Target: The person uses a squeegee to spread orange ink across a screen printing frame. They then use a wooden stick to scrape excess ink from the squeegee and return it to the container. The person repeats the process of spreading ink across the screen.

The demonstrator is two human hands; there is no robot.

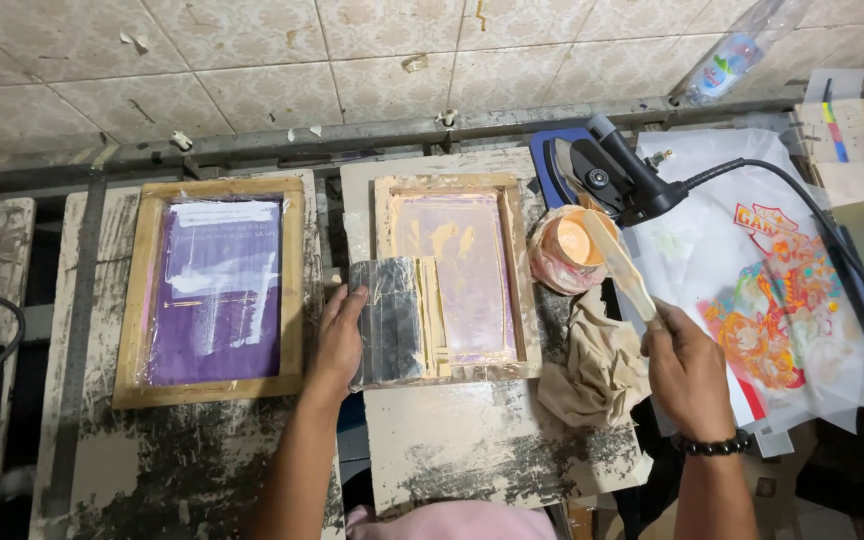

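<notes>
**Hand Position at the Printing Frames**

My left hand (340, 335) reaches forward, palm down, fingers flat on the dark, tape-wrapped rectangular squeegee block (388, 320); it presses rather than grips. The block lies on the left edge of the small wooden screen frame with pale pink mesh (457, 275), which rests on the paint-stained worktop (472, 440).

My right hand (687, 370) is raised to the right, closed around the handle of a long, translucent flat spatula (620, 262). The spatula's far end sits in the plastic-lined round pot of orange ink (569, 243), just right of the frame. A crumpled beige rag (592, 365) lies between both hands. A larger wooden frame with purple mesh (214, 290) lies left of my left hand.
</notes>
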